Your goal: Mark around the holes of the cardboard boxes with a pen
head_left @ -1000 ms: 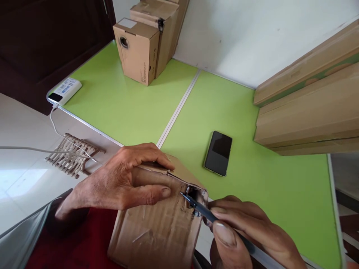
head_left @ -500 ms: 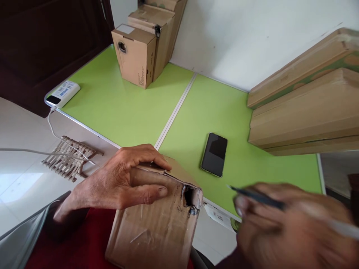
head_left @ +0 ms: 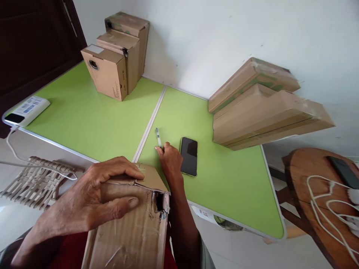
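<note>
My left hand (head_left: 98, 190) grips the top edge of a worn cardboard box (head_left: 126, 224), thumb on the near face and fingers over the top flap. The box is close to my body and has a ragged, dark-edged hole near its upper right corner. My right hand (head_left: 171, 158) reaches past the box over the green table, fingers closed at the near end of a slim pen (head_left: 158, 136) with a dark tip and pale barrel. Just right of that hand, a black smartphone (head_left: 189, 156) lies flat on the table.
Several cardboard boxes (head_left: 108, 73) stand at the back left, and more boxes (head_left: 260, 112) at the right. A white power bank (head_left: 29, 110) with a cable sits at the left corner. A woven stool (head_left: 30, 179) and a round wooden stool (head_left: 303, 179) with cables flank the table (head_left: 230, 186).
My right hand has moved from the lower right, away from me and leftward, bringing the pen down to the table beside the phone. My left hand still grips the box. The view has turned right.
</note>
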`<state>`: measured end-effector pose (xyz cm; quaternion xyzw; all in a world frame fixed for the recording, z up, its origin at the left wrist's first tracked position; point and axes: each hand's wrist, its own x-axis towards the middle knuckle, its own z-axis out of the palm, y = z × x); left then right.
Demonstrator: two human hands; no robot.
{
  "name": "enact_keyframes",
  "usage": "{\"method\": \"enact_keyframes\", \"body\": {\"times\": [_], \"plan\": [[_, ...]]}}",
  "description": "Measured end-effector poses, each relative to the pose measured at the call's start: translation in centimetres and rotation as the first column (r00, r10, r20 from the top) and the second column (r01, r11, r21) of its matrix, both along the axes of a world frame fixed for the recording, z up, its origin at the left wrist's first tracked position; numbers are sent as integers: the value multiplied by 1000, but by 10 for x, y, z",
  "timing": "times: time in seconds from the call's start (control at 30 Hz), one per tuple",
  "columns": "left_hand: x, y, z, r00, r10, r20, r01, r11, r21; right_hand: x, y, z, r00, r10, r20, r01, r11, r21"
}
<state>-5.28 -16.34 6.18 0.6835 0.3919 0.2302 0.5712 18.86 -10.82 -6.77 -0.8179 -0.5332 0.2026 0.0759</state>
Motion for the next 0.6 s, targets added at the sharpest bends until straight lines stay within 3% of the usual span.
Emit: {"method": "enact_keyframes", "body": {"times": [0.13, 0.27, 0.47, 0.6], "plan": [[1, -1, -1, 1000, 11, 20, -10, 998, -61, 12, -17, 10, 998, -50, 43, 50, 999, 21], [2, -1, -1, 997, 16, 81, -8, 995, -98, 38, -39, 15, 967, -235, 100, 222, 966, 132], [1, 3, -3, 999, -24, 47, 22, 998, 54, 72, -51, -2, 924, -381, 20, 379, 922, 85], [1, 2, -4, 998, -12, 55, 11, 1000, 25, 85, -47, -10, 885, -451, -113, 461, 883, 89]]}}
